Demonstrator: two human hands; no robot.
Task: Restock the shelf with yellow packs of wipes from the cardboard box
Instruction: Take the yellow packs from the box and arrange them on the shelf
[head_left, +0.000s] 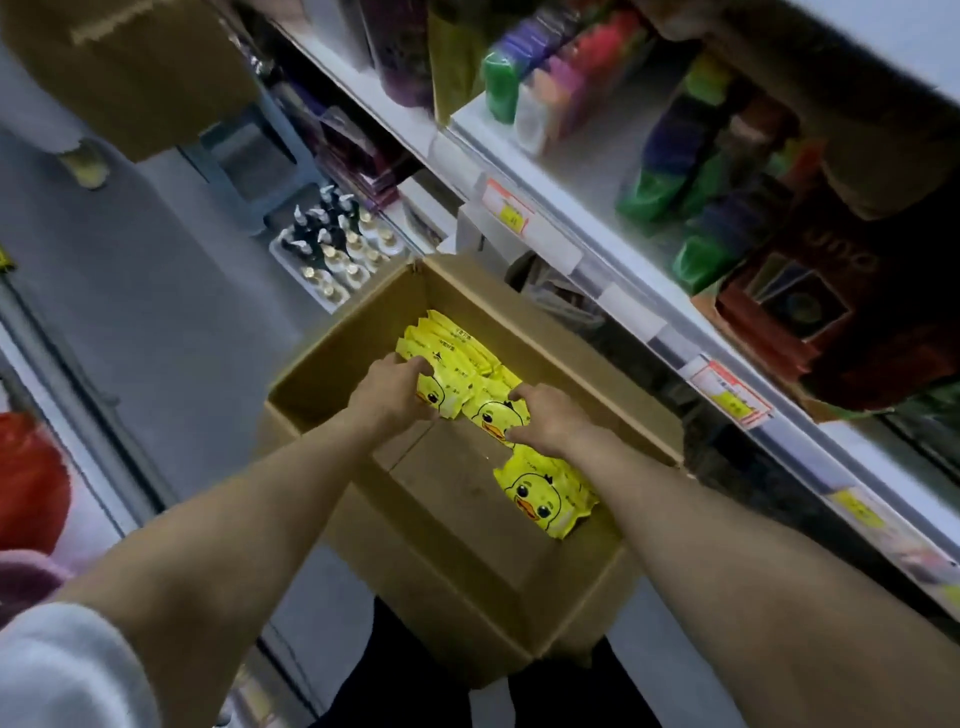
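Cardboard box (441, 597): open-topped, standing in the aisle beside the shelf (587, 208), with bare brown bottom showing across its near half. Contents: yellow packs of wipes (457, 338) printed with a duck face, in a row on edge against the far wall, and a small stack of loose packs (545, 499) lying flat by the right wall, nearer the person. Left hand (389, 389): inside the box, fingers curled over the top and thumb under the near end of one duck pack (447, 387) at the front of the row, clamped on it. Right hand (548, 418): just beside the left, forefinger and thumb closed on either side of a second duck pack (493, 415), which touches the first. Both forearms are bare, with a white sleeve (62, 665) on the left arm. Shelf: white, tiered, carrying green, purple and red packets (654, 182), with price tags (506, 210) on its front edges. Also present: a tray of small pump bottles (332, 249) low down beyond the box, and a second cardboard carton (130, 67) at upper left.
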